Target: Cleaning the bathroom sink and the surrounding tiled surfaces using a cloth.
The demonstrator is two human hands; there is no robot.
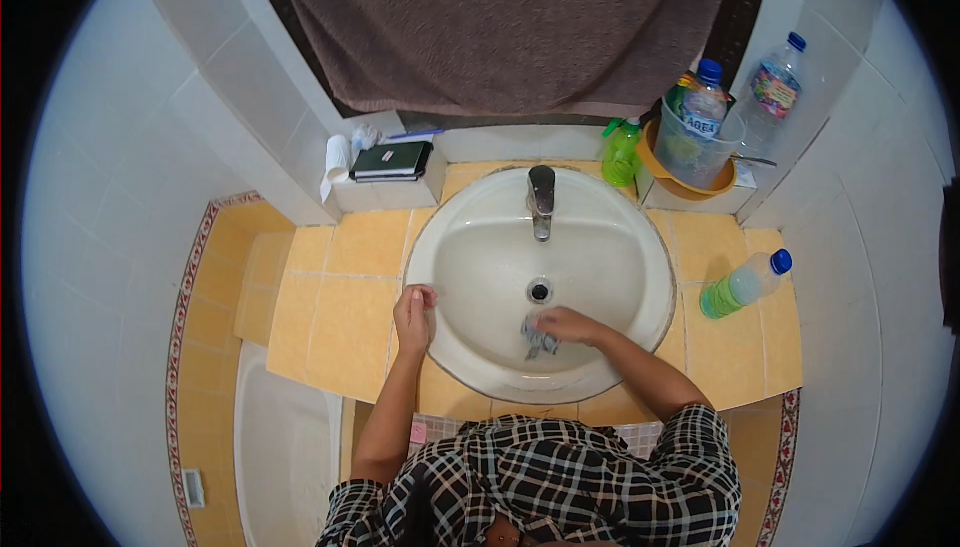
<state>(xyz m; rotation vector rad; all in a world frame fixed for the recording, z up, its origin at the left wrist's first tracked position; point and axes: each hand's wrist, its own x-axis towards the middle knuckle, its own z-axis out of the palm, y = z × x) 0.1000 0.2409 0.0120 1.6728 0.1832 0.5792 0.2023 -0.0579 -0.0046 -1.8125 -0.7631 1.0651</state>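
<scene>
A white oval washbasin (pixel 480 262) with a metal mixer tap (pixel 541 202) and a dark drain hole (pixel 539 291) lies before me. Inside the bowl, below the drain, my right hand (pixel 568 325) grips a crumpled grey cloth (pixel 540 343) against the basin's surface. The cloth hangs down from my fingers. My left hand (pixel 413 314) rests at the basin's left rim with its fingers curled; whether anything is in it cannot be told. No water is seen running from the tap.
A bottle of green liquid (pixel 739 288) leans on the yellow tiled counter (pixel 352 299). Behind stand a green spray bottle (pixel 622 155), an orange bowl (pixel 701 190) holding a clear container, and a plastic bottle (pixel 776 89). A dark notebook (pixel 390 160) lies back left. A brown towel (pixel 495 29) hangs behind.
</scene>
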